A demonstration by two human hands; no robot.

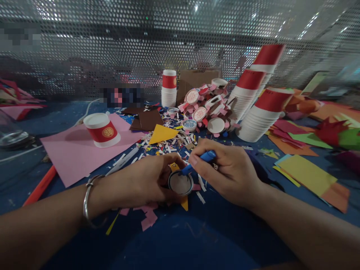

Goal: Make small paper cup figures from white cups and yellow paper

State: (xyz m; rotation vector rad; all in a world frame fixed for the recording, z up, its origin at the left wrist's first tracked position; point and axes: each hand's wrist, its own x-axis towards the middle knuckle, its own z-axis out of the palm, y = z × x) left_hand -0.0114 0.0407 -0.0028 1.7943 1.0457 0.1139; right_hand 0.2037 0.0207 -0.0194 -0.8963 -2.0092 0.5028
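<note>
My left hand (152, 174) is closed around the edge of a small round paper disc (180, 183) that looks like the bottom of a paper cup. Blue lines its rim, and yellow paper pieces (184, 203) show above and below it. Between the thumb and fingers of my right hand (225, 170) is a blue marker (201, 161), its tip at the disc's upper rim. Beyond both hands lies a heap of similar discs (199, 113) with pink tabs, some bearing red or blue grid patterns. A yellow paper piece (162, 134) rests on scattered paper scraps.
A red and white paper cup (101, 129) stands on pink paper (66, 150) at the left. Tall cup stacks (260, 116) lean at the back right, with another stack (169, 90) farther back. Coloured paper sheets (306, 172) lie at the right. A perforated metal screen (140, 48) closes the back.
</note>
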